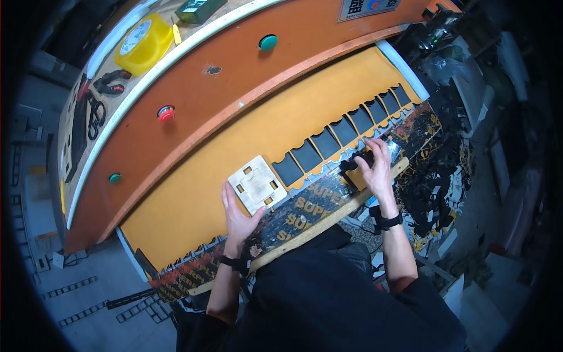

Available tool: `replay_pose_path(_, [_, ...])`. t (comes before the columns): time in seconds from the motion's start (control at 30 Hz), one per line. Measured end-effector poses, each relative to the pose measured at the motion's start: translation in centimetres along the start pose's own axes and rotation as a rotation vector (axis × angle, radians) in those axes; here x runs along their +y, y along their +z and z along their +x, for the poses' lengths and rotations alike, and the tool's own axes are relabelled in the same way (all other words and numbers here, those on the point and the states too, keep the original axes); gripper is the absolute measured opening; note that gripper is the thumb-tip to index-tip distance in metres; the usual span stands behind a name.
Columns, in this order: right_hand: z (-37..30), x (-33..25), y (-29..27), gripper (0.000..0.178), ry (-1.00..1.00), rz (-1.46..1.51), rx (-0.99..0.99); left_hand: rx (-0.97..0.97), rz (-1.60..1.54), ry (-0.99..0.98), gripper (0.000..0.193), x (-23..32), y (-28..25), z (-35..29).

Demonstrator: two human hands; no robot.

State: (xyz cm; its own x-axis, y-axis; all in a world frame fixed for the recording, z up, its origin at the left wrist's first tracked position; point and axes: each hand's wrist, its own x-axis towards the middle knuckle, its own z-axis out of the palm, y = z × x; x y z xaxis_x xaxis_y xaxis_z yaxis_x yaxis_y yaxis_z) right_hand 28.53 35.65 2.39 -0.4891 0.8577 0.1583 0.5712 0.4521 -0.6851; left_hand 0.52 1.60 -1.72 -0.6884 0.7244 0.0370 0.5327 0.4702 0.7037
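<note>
My left hand grips a pale square plate by its left edge and lower corner, the thumb apart from the fingers. Small square openings run around the plate, which lies flat on a tan-orange sheet. To its right, a row of cut-out gaps along the sheet's near edge shows a dark surface. My right hand hovers over that near edge, thumb and fingers apart. Beneath its fingers is a dark scrap; I cannot make out whether they touch it.
Behind the sheet rises an orange machine beam with a red button and green buttons. Yellow tape, scissors and pliers lie on top. A wooden strip edges the near side. Black scraps pile at right.
</note>
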Motion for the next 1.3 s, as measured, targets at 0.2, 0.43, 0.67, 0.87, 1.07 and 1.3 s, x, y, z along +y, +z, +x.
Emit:
replay_pose_path(0.2, [-1.2,-8.5,6.7,0.092,-0.379,0.186,-0.455,-0.075,0.005,0.050,0.146,1.4,-0.2,0.0])
replay_pose_path(0.43, [-3.0,-9.2,11.8,0.105,-0.512,0.142,-0.566,-0.021,0.015,0.144,0.138,1.1,0.3,0.0])
replay_pose_path(0.67, [-3.1,-6.6,11.0,0.105,-0.438,0.180,-0.548,-0.084,0.139,0.175,0.135,1.3,0.1,0.3])
replay_pose_path(0.87, [-3.2,-6.5,11.0,0.101,-0.390,0.189,-0.557,-0.104,0.145,0.188,0.135,0.8,0.2,0.3])
replay_pose_path(1.07, [-3.2,-6.2,11.0,0.102,-0.387,0.203,-0.572,-0.109,0.157,0.171,0.134,1.1,0.3,0.1])
replay_pose_path(1.3, [-3.0,-6.4,11.1,0.103,-0.409,0.212,-0.572,-0.108,0.168,0.163,0.132,1.4,-0.1,0.1])
